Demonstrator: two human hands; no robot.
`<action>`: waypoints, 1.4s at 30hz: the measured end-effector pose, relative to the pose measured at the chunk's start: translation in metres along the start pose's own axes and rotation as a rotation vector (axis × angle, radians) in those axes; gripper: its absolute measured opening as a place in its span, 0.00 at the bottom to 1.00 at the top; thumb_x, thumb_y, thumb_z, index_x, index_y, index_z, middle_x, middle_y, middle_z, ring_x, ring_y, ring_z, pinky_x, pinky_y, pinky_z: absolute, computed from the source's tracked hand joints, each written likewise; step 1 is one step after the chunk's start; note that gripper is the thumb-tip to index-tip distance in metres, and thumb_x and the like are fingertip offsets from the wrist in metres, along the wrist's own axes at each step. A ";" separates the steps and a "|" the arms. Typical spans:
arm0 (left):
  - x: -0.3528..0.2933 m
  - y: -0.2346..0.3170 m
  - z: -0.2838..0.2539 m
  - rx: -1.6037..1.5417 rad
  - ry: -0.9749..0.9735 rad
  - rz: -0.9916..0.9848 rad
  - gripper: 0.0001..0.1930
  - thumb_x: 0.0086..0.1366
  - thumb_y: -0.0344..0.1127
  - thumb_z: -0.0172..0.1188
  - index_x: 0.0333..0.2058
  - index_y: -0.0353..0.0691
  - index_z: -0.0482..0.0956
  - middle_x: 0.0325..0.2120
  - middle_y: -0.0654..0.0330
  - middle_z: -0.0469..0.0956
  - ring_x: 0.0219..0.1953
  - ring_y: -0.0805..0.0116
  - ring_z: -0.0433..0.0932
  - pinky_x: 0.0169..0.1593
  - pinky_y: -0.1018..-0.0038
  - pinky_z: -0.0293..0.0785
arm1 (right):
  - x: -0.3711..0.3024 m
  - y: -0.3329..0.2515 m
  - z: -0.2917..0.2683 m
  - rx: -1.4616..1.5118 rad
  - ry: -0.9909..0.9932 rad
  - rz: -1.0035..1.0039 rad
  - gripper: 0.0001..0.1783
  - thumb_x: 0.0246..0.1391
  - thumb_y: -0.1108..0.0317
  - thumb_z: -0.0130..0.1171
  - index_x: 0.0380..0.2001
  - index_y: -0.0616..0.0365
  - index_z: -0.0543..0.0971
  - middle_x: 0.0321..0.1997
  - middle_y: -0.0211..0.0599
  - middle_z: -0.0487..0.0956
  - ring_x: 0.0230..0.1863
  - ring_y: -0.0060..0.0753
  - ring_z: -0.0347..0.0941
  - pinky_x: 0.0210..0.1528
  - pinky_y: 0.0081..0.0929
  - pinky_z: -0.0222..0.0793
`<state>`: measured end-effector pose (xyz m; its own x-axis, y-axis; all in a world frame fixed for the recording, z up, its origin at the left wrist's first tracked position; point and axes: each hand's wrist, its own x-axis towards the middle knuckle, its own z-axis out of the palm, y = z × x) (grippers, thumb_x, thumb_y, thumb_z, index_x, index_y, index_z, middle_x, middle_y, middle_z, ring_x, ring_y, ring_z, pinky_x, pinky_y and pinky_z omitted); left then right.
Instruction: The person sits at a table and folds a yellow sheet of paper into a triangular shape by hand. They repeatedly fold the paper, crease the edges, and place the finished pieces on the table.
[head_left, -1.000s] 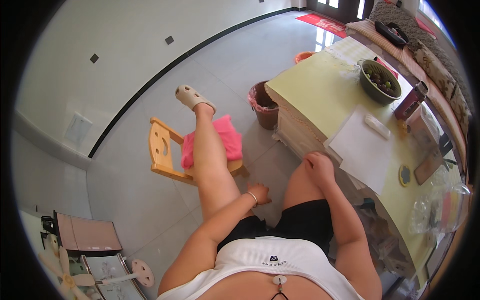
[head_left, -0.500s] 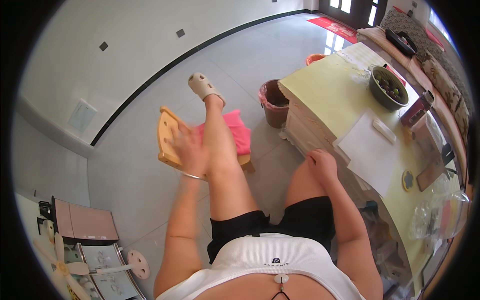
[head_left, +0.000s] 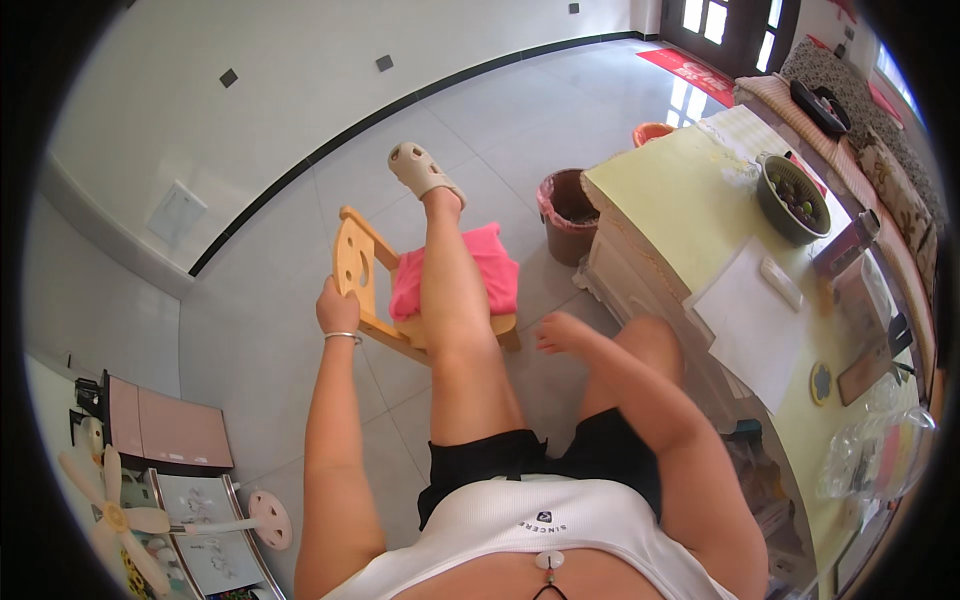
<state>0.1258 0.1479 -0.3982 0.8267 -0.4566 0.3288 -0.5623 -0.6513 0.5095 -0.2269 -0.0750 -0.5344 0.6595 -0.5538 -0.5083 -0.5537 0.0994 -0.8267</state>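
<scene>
My left hand point(head_left: 338, 309) is closed on the backrest of a small light-wood chair point(head_left: 352, 262) with cut-out holes. A folded pink cloth point(head_left: 488, 268) lies on the chair's seat. Above the cloth my left leg stretches forward, with a beige clog point(head_left: 421, 172) on the foot, partly hiding cloth and seat. My right hand point(head_left: 563, 333) hangs in front of my right knee, between my legs, its fingers loosely bent and holding nothing. A silver bracelet circles my left wrist.
Right of me stands a long table point(head_left: 668, 190) with a yellow-green cover, bearing a bowl of fruit point(head_left: 793, 199), white paper point(head_left: 752, 322) and a bottle. A brown bin point(head_left: 568, 218) stands beside it. At lower left are a pale fan point(head_left: 117, 518) and a pink cabinet point(head_left: 170, 430).
My left hand has moved left from beside my leg and taken hold of the chair's backrest. My right hand has left my right knee and moved left.
</scene>
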 end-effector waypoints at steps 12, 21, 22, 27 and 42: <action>0.010 -0.012 0.004 0.039 0.037 -0.004 0.11 0.58 0.31 0.62 0.38 0.34 0.77 0.35 0.44 0.82 0.40 0.41 0.81 0.45 0.54 0.77 | 0.080 -0.027 0.136 1.348 0.083 0.381 0.28 0.69 0.53 0.49 0.63 0.62 0.66 0.60 0.51 0.75 0.56 0.51 0.75 0.61 0.50 0.71; 0.035 0.003 0.019 0.051 0.060 -0.022 0.10 0.58 0.33 0.64 0.36 0.33 0.77 0.33 0.43 0.82 0.38 0.40 0.81 0.43 0.54 0.77 | 0.121 -0.049 0.112 1.538 -0.117 0.355 0.33 0.68 0.50 0.48 0.63 0.68 0.63 0.62 0.58 0.73 0.60 0.56 0.74 0.66 0.53 0.66; 0.031 0.000 0.022 0.087 0.068 -0.021 0.10 0.59 0.33 0.63 0.36 0.33 0.77 0.32 0.43 0.82 0.38 0.40 0.81 0.43 0.53 0.77 | 0.122 -0.050 0.113 1.522 -0.037 0.373 0.34 0.67 0.50 0.49 0.63 0.68 0.62 0.62 0.58 0.73 0.60 0.56 0.73 0.66 0.52 0.66; 0.030 -0.005 0.026 0.139 0.093 -0.005 0.10 0.60 0.34 0.59 0.37 0.33 0.76 0.32 0.41 0.81 0.38 0.39 0.80 0.42 0.51 0.76 | 0.125 -0.054 0.107 1.478 0.034 0.412 0.33 0.63 0.50 0.57 0.60 0.66 0.67 0.53 0.52 0.79 0.53 0.50 0.77 0.57 0.49 0.73; 0.064 -0.068 0.051 0.096 0.031 0.108 0.16 0.61 0.36 0.61 0.44 0.33 0.77 0.39 0.40 0.81 0.43 0.39 0.79 0.46 0.53 0.75 | -0.057 -0.086 -0.051 0.398 -0.046 -0.222 0.13 0.60 0.65 0.58 0.42 0.62 0.81 0.37 0.37 0.83 0.36 0.28 0.81 0.38 0.25 0.76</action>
<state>0.2162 0.1323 -0.4525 0.7603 -0.5092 0.4032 -0.6463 -0.6550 0.3915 -0.2430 -0.0937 -0.4220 0.7672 -0.5610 -0.3109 -0.1638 0.2973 -0.9406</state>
